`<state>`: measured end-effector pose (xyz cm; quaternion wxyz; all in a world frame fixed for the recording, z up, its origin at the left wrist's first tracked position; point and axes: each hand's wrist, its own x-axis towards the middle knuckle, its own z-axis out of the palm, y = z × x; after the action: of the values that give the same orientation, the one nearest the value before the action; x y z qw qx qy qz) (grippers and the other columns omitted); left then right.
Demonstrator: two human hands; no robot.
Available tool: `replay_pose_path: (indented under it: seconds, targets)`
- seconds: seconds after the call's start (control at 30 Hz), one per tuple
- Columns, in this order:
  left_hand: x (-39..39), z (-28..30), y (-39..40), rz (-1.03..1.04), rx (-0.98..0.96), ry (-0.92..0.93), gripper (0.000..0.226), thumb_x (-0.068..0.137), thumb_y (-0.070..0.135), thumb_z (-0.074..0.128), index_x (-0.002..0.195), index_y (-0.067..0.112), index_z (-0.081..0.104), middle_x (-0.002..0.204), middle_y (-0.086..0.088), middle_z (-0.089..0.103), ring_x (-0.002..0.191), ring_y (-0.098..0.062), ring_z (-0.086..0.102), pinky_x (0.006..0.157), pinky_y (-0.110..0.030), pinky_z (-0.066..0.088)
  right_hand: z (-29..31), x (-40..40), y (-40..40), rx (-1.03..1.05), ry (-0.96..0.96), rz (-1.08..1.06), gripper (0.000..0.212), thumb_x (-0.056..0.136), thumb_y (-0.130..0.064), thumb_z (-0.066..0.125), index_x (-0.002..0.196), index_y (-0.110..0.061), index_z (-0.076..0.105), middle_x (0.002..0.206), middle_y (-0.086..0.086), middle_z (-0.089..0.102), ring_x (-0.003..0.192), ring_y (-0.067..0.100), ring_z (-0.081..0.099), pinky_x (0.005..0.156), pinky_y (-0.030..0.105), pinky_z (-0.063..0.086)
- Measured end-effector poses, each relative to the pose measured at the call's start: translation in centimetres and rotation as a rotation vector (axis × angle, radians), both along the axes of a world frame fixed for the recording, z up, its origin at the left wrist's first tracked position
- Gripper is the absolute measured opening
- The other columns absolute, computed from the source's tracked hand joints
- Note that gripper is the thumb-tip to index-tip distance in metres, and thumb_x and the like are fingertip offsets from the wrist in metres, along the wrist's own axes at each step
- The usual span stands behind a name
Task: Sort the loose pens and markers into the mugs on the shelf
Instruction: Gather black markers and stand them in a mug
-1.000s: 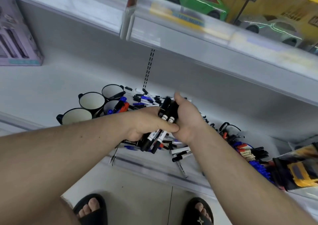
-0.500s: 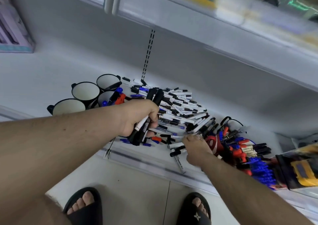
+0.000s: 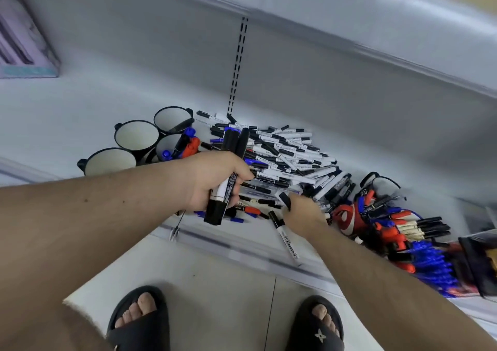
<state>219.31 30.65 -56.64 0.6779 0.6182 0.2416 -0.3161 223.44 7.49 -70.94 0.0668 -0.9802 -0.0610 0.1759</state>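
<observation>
Step in hand: gathering. Left hand (image 3: 215, 181), grip clamped on a bundle of fat black-capped white markers (image 3: 228, 173). Right hand (image 3: 302, 211) pinches one black-capped marker (image 3: 285, 199) at the loose black-and-white marker heap (image 3: 285, 149). Black white-lined mugs (image 3: 135, 137) stand left of the heap. Next, likely: add to bundle, then carry to mugs.

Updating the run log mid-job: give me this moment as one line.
left hand: grips bundle of black markers | right hand: picking a marker from loose pile | mugs: one holds pens
</observation>
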Motion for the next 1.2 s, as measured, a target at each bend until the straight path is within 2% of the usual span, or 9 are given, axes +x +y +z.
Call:
replay_pose_path:
  seconds: [0.17, 0.33, 0.47, 0.57, 0.67, 0.8, 0.97, 1.13, 1.2]
  targets:
    - [-0.2, -0.1, 0.1, -0.026, 0.033, 0.017, 0.033, 0.086, 0.009, 0.06, 0.054, 0.012, 0.052, 0.047, -0.001, 0.045, 0.038, -0.012, 0.043, 0.04, -0.02, 0.043, -1.5, -2.8, 0.1, -0.092, 0.252, -0.028, 0.046, 0.085, -0.041, 0.067, 0.116, -0.012, 0.05, 0.103, 0.005, 0.06, 0.088, 0.023, 0.057, 0.07, 0.031, 0.047]
    - [-0.2, 0.1, -0.3, -0.009, 0.027, 0.01, 0.026, 0.087, 0.012, 0.06, 0.062, 0.009, 0.055, 0.049, -0.002, 0.05, 0.041, -0.013, 0.047, 0.045, -0.023, 0.048, -0.6, -2.3, 1.0, 0.028, 0.231, -0.203, 0.011, 0.085, -0.018, 0.061, 0.087, -0.012, 0.052, 0.074, 0.001, 0.056, 0.06, 0.015, 0.055, 0.047, 0.024, 0.044]
    - [-0.1, 0.6, -0.1, -0.023, 0.008, 0.026, 0.018, 0.088, 0.015, 0.054, 0.07, 0.009, 0.055, 0.05, -0.001, 0.054, 0.044, -0.014, 0.052, 0.047, -0.022, 0.05, 4.0, -1.4, 3.3, 0.642, 0.197, -0.702, 0.014, 0.086, -0.013, 0.058, 0.075, -0.008, 0.053, 0.052, 0.001, 0.043, 0.043, 0.016, 0.04, 0.043, 0.019, 0.031]
    - [-0.2, 0.6, -0.3, -0.027, 0.053, -0.003, 0.017, 0.087, 0.014, 0.054, 0.071, 0.009, 0.057, 0.056, -0.001, 0.055, 0.053, -0.016, 0.057, 0.049, -0.023, 0.048, 8.1, -2.3, 5.9, 1.244, 0.336, -0.864, 0.007, 0.093, -0.009, 0.055, 0.089, -0.003, 0.055, 0.061, 0.008, 0.049, 0.053, 0.023, 0.054, 0.054, 0.032, 0.052]
    - [-0.7, 0.8, -1.1, -0.064, 0.067, -0.069, 0.015, 0.09, 0.015, 0.054, 0.079, 0.008, 0.061, 0.061, -0.003, 0.06, 0.056, -0.019, 0.058, 0.051, -0.024, 0.048, 11.9, -4.2, 8.4, 1.521, 0.454, -0.857, 0.014, 0.098, -0.008, 0.048, 0.094, 0.002, 0.058, 0.072, 0.017, 0.061, 0.065, 0.032, 0.065, 0.066, 0.047, 0.058]
    - [-1.5, 0.8, -1.9, -0.134, 0.099, -0.208, 0.023, 0.096, 0.031, 0.057, 0.107, 0.014, 0.066, 0.097, -0.008, 0.072, 0.092, -0.026, 0.068, 0.087, -0.041, 0.055, 14.4, -6.0, 10.5, 1.651, 0.493, -0.97, 0.025, 0.095, -0.008, 0.043, 0.091, 0.002, 0.066, 0.072, 0.017, 0.067, 0.065, 0.029, 0.066, 0.071, 0.042, 0.056]
    - [-3.1, 1.3, -2.1, -0.33, 0.192, -0.464, 0.016, 0.097, 0.041, 0.056, 0.109, 0.032, 0.056, 0.107, 0.011, 0.062, 0.108, -0.006, 0.054, 0.088, -0.024, 0.037, 16.5, -7.3, 10.7, 1.657, 0.488, -1.122, 0.032, 0.094, -0.026, 0.046, 0.087, -0.006, 0.07, 0.07, 0.009, 0.07, 0.079, 0.025, 0.066, 0.079, 0.035, 0.054]
    - [-3.9, 2.2, -1.5, -0.437, 0.048, -0.37, 0.031, 0.084, 0.034, 0.073, 0.114, 0.027, 0.065, 0.109, 0.008, 0.071, 0.104, 0.0, 0.059, 0.078, -0.014, 0.042, 18.7, -8.1, 10.3, 1.717, 0.504, -1.081, 0.068, 0.091, -0.062, 0.044, 0.117, -0.004, 0.068, 0.114, 0.018, 0.07, 0.106, 0.031, 0.065, 0.08, 0.039, 0.051]
    - [-4.0, 2.5, -1.3, -0.411, 0.013, -0.343, 0.035, 0.08, 0.028, 0.079, 0.112, 0.021, 0.067, 0.105, 0.006, 0.074, 0.104, -0.004, 0.063, 0.095, -0.02, 0.044, 19.7, -8.5, 10.1, 1.725, 0.542, -0.986, 0.078, 0.091, -0.068, 0.039, 0.12, -0.001, 0.065, 0.117, 0.023, 0.068, 0.105, 0.033, 0.065, 0.076, 0.041, 0.049]
